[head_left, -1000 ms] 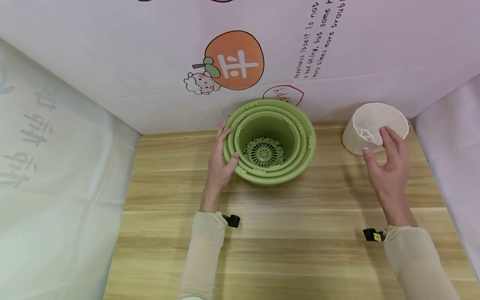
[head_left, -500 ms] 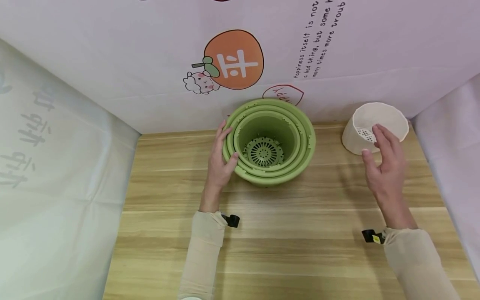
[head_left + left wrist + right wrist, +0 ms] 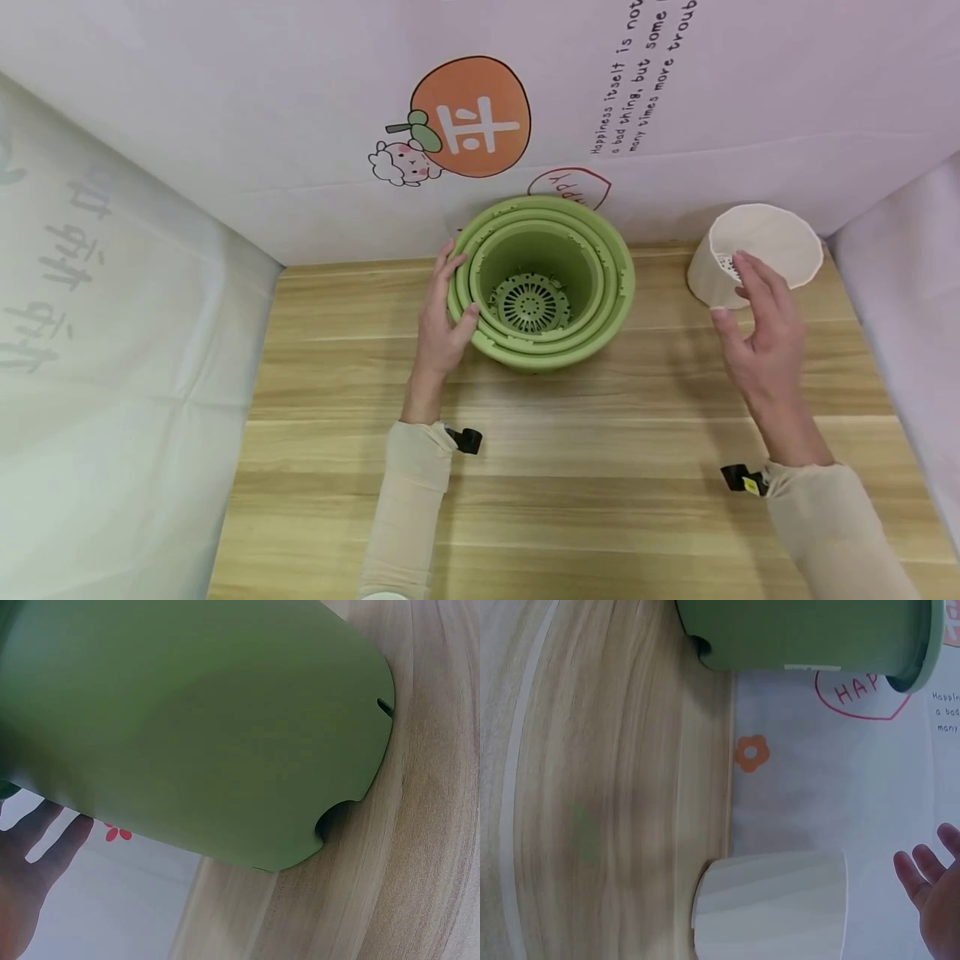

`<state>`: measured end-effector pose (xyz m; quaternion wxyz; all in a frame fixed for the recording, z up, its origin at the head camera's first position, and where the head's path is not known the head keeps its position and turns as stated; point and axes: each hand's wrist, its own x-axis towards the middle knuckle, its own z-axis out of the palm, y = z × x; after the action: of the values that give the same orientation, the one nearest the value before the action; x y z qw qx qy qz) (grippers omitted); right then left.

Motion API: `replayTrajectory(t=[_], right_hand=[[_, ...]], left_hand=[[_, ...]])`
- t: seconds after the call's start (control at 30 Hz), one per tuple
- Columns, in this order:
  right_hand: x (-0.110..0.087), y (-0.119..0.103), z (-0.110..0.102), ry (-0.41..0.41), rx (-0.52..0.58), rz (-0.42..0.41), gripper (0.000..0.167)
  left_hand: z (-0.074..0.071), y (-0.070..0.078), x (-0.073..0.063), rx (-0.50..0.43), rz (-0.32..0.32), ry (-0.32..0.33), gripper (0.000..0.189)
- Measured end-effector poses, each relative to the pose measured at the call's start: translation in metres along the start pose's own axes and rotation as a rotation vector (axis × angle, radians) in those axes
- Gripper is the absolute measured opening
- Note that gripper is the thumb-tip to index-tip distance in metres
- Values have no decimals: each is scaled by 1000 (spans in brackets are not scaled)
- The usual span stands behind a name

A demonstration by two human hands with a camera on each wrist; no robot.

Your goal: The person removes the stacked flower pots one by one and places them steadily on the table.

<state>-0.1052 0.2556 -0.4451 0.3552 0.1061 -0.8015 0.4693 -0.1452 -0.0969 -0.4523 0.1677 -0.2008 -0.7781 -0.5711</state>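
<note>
Several green plastic flower pots (image 3: 542,354) stand nested inside one another, upright against the back cloth. A slotted green disc (image 3: 530,303) lies at the bottom of the innermost one. My left hand (image 3: 441,329) holds the stack's left rim, thumb over the edge and fingers spread along the outside. In the left wrist view the outer pot's wall (image 3: 225,735) hides the fingertips. My right hand (image 3: 768,342) hovers in front of a white pot (image 3: 708,279) with a perforated bottom, fingers loosely extended and holding nothing. In the right wrist view its fingers stay apart from that white pot (image 3: 772,907).
A wooden table (image 3: 570,492) carries both pots near its back edge. Printed white cloth (image 3: 315,125) hangs behind, with more cloth at the left and right sides. A stretch of tabletop lies between the green stack and the white pot.
My right hand has shifted slightly left and toward me from over the white pot's rim. My left hand and the green pots have stayed in place.
</note>
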Motion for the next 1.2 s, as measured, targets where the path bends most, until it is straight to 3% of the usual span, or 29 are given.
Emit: replayTrajectory(t=[1.03, 1.2], right_hand=[[1, -8, 19, -111, -16, -86, 73], [1, -10, 24, -126, 1, -100, 74]], left_hand=[[1, 0, 0, -10, -2, 6, 63], [5, -28, -4, 28, 5, 14, 66]])
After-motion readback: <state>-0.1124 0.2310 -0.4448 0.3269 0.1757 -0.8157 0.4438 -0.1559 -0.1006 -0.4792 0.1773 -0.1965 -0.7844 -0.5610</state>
